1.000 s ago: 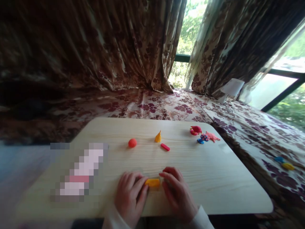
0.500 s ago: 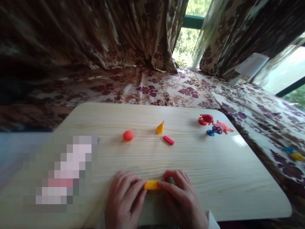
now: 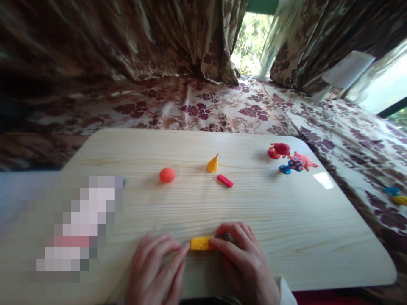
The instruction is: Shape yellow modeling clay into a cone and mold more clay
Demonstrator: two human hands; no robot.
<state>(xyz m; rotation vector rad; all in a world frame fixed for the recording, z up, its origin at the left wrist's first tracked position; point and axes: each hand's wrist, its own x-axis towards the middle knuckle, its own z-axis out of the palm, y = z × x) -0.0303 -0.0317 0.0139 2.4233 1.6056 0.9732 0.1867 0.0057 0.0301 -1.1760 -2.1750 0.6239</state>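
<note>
A short yellow block of modelling clay [image 3: 201,243] lies near the table's front edge, between my two hands. My right hand [image 3: 246,258] has its thumb side hidden; its index fingertip presses at the block's right end, fingers curled round it. At the block's left end is my left hand [image 3: 155,267], the index fingertip touching or almost touching it, fingers stretched and slightly apart. Farther back on the table sit a pointed yellow clay piece [image 3: 213,163], a small red clay bar [image 3: 225,181] and an orange-red clay ball [image 3: 167,175].
The pale wooden table [image 3: 270,212] carries a red clay figure [image 3: 281,149], a pink one [image 3: 307,161] and a blue mushroom-like one with pink spots [image 3: 295,164] at back right. A blurred-out object [image 3: 79,224] lies at left. Beyond are flowered cloth and a white lamp [image 3: 349,70].
My left hand has drawn back to the left, showing more of the yellow block. The right hand stays at its end. The view has tilted down slightly.
</note>
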